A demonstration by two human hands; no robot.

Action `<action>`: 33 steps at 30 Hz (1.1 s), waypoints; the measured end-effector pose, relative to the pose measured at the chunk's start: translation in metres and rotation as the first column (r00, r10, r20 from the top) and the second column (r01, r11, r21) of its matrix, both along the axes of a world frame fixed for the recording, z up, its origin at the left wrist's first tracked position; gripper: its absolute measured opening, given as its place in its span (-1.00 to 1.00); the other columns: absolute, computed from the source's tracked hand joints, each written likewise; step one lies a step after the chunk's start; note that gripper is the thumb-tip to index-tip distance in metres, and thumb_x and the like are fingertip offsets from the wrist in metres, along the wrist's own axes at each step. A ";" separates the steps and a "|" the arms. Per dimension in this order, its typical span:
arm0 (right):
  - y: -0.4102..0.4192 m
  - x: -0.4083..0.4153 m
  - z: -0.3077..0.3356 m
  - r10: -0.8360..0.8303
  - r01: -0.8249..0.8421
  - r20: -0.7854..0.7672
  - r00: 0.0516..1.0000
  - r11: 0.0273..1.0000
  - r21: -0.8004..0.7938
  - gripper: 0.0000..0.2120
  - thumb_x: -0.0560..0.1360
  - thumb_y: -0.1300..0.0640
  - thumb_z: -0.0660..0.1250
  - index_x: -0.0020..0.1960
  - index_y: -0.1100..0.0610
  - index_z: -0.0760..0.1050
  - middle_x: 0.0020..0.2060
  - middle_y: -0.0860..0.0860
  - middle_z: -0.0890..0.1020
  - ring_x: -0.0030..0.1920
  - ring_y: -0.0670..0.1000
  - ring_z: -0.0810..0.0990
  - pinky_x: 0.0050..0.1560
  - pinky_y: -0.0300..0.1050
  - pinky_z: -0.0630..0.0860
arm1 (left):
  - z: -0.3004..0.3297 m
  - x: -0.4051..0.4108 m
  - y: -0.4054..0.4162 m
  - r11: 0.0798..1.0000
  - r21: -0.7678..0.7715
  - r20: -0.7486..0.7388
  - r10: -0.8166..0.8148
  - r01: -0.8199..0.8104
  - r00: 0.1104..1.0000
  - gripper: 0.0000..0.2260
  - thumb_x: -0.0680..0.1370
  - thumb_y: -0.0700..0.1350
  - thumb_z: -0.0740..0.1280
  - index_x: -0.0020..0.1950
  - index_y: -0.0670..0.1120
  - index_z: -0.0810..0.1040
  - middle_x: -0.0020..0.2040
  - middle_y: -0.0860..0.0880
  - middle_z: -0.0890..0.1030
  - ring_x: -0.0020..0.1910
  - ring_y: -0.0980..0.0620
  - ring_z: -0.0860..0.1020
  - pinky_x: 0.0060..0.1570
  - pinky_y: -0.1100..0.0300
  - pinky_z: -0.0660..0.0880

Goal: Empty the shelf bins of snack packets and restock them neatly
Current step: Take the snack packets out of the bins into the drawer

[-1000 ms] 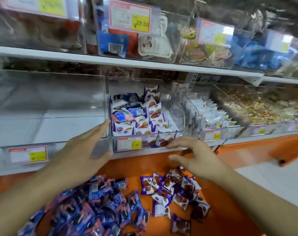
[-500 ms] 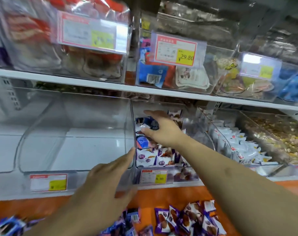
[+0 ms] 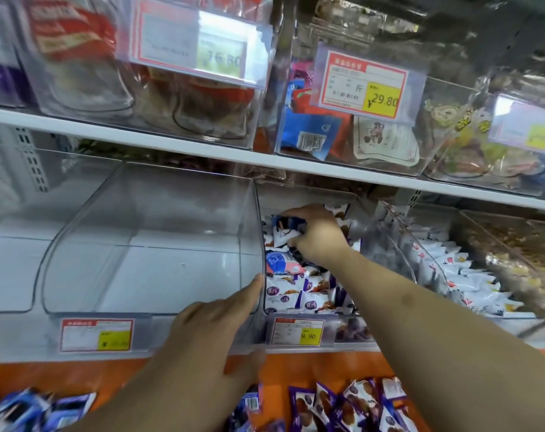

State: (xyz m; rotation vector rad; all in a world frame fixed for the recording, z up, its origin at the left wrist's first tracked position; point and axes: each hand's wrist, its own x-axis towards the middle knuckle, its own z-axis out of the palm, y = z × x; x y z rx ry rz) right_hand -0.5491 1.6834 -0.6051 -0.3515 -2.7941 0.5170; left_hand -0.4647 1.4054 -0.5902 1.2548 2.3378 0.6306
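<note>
A clear empty bin [image 3: 159,241] stands on the middle shelf. My left hand [image 3: 215,325] lies flat against its front right corner, fingers straight. To its right, a second clear bin [image 3: 299,332] holds several blue and purple-white snack packets [image 3: 296,291]. My right hand [image 3: 315,235] reaches deep into that bin from the right and grips blue and white packets [image 3: 285,227] near the back. More purple packets [image 3: 343,406] and blue packets [image 3: 31,410] lie loose on the orange ledge below.
The bin of white packets [image 3: 452,269] and a bin of loose mixed snacks [image 3: 520,244] stand further right. The white upper shelf [image 3: 171,145] carries more clear bins with price tags [image 3: 364,85], low over the bins I work in.
The view has moved closer and upward. My right hand went from the ledge into the packet bin and now grips packets at the back. My left hand stays on the empty bin's corner.
</note>
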 end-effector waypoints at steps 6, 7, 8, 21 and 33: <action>-0.005 0.038 0.030 -0.135 0.120 -0.087 0.987 0.979 -0.164 -0.56 0.48 0.18 0.58 0.32 -0.06 0.64 0.01 -0.03 0.69 -0.36 -0.06 0.56 -0.44 -0.44 0.42 | 0.000 0.000 -0.025 0.989 0.092 -0.016 0.114 -0.112 0.993 -0.18 0.60 0.31 0.25 0.37 0.59 -0.47 0.57 0.45 0.05 0.59 0.13 0.03 0.60 -0.01 0.08; -0.008 0.045 0.038 -0.183 0.164 -0.080 0.980 0.967 -0.197 -0.61 0.48 0.14 0.59 0.28 0.00 0.65 -0.08 -0.01 0.70 -0.43 -0.06 0.53 -0.46 -0.35 0.45 | 0.000 -0.001 -0.026 0.984 0.107 0.003 0.144 -0.143 0.990 -0.19 0.60 0.32 0.25 0.37 0.59 -0.46 0.56 0.46 0.04 0.59 0.13 0.03 0.60 -0.01 0.08; -0.010 0.053 0.045 -0.220 0.195 -0.078 0.972 0.950 -0.244 -0.63 0.46 0.11 0.61 0.25 0.05 0.67 -0.11 0.01 0.71 -0.44 -0.07 0.52 -0.44 -0.25 0.49 | -0.004 -0.005 -0.029 0.979 0.120 0.001 0.163 -0.162 0.987 -0.19 0.60 0.32 0.24 0.38 0.59 -0.46 0.55 0.47 0.03 0.59 0.13 0.02 0.61 -0.01 0.08; -0.106 0.221 0.059 0.026 -0.041 -0.040 0.999 0.903 -0.427 -0.48 0.41 0.06 0.65 0.29 -0.27 0.60 0.27 -0.28 0.57 0.20 -0.17 0.58 0.21 -0.07 0.59 | 0.023 -0.002 -0.058 0.950 0.221 -0.082 0.244 -0.221 0.966 -0.32 0.62 0.09 0.37 0.65 0.28 0.10 0.64 0.25 0.16 0.59 0.19 0.18 0.45 0.32 0.08; -0.316 0.184 -0.036 0.436 -0.205 0.262 0.861 0.769 -0.606 -0.29 0.49 0.04 0.59 0.57 -0.14 0.38 0.50 -0.12 0.46 0.35 -0.04 0.52 0.22 -0.21 0.54 | 0.050 -0.027 -0.150 0.837 0.334 -0.070 0.481 -0.434 0.874 -0.50 0.61 0.09 0.38 0.54 0.23 0.37 0.44 0.13 0.52 0.34 0.10 0.53 0.31 0.01 0.54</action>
